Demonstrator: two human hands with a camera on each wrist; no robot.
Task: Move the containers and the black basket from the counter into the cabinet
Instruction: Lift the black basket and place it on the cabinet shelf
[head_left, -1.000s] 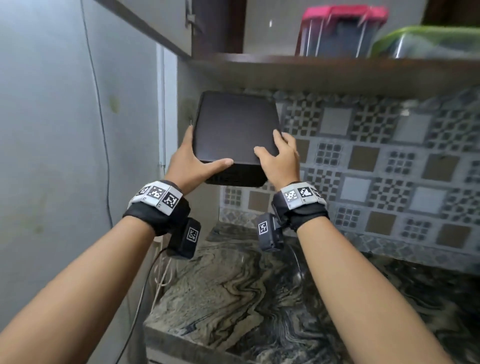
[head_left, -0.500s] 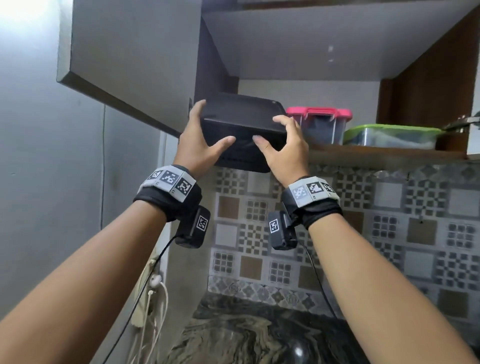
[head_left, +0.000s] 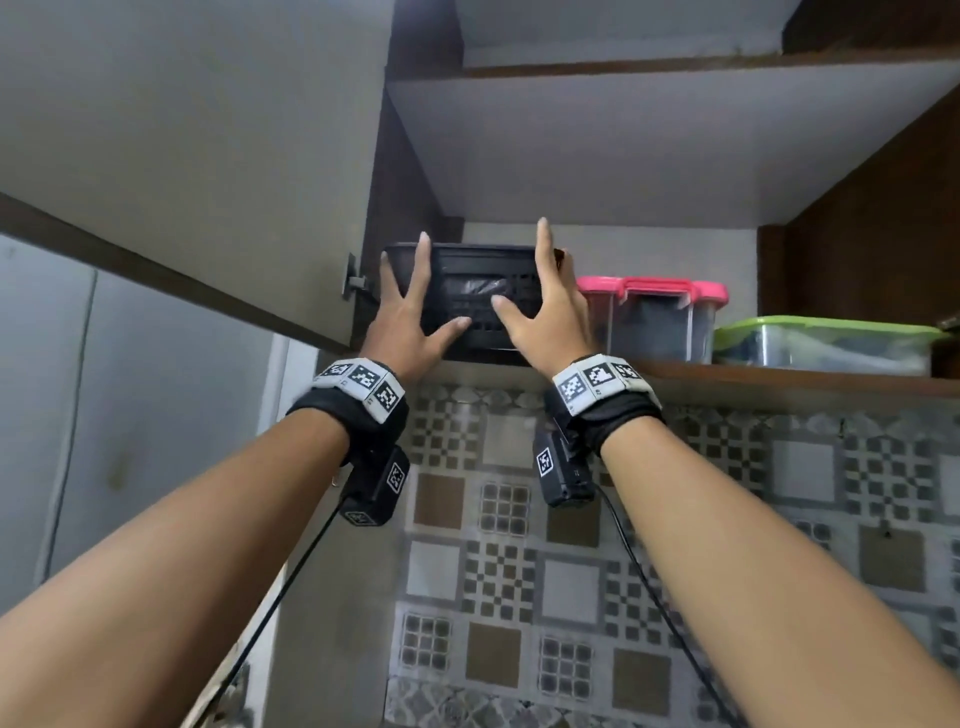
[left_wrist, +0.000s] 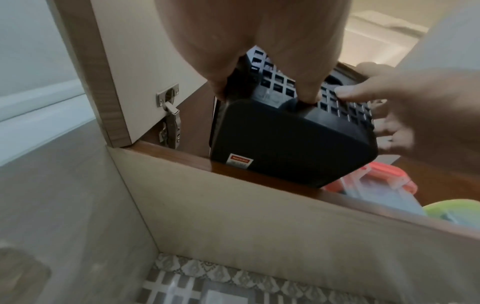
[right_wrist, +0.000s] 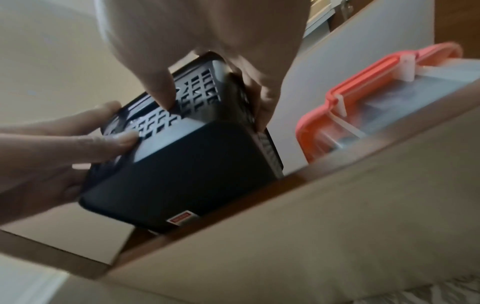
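Note:
The black slotted basket (head_left: 478, 291) sits tilted at the left end of the cabinet shelf (head_left: 779, 382), its solid base (left_wrist: 285, 144) partly overhanging the shelf's front edge. My left hand (head_left: 410, 312) and right hand (head_left: 545, 312) flank it with fingers spread and straight. Both thumbs press its front face, and the fingers lie along its sides. The right wrist view shows the same basket (right_wrist: 182, 174) between both hands. A clear container with a pink lid (head_left: 652, 319) stands just right of the basket, and a green-lidded container (head_left: 826, 345) is further right.
The open cabinet door (head_left: 182, 156) hangs close on the left, its hinge (left_wrist: 170, 117) beside the basket. Another shelf spans above. Patterned wall tiles (head_left: 519, 571) run below the shelf. Little space separates the basket from the pink-lidded container.
Both hands raised the basket from below the shelf up onto its left end. Their grip loosened: the fingers now stand straight and spread against it.

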